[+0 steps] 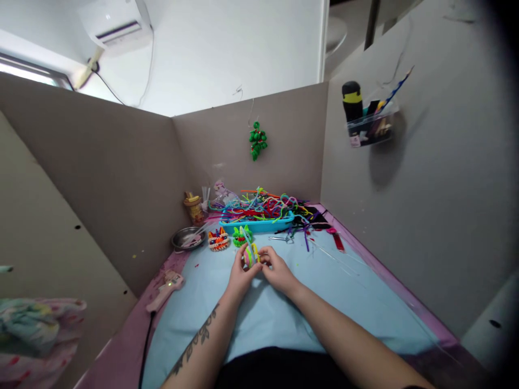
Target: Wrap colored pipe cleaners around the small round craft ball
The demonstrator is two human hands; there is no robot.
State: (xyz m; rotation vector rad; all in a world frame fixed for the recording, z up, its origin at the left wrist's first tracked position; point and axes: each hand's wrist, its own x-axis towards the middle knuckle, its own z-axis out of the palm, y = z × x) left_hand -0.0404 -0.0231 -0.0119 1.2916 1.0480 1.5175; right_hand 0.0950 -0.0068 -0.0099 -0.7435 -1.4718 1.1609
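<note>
Between my hands is a small round craft piece of coiled pipe cleaners (250, 256) in pink, yellow and green, with a pale blue strand sticking up from it. My left hand (240, 270) wraps round its left side. At its right edge, the fingers of my right hand (276, 266) are pinched on the yellow part. Just beyond stand an orange and white pipe-cleaner figure (219, 241) and a green one (240, 236), both with pointed ears. Scissors (284, 238) lie to the right of them.
A blue tray (259, 226) heaped with many-coloured pipe cleaners stands at the back. At left are a metal bowl (188, 237) and a pink glue gun (165, 292) with a cord. Grey partitions (251, 162) enclose the desk; a green ornament (257, 141) hangs there.
</note>
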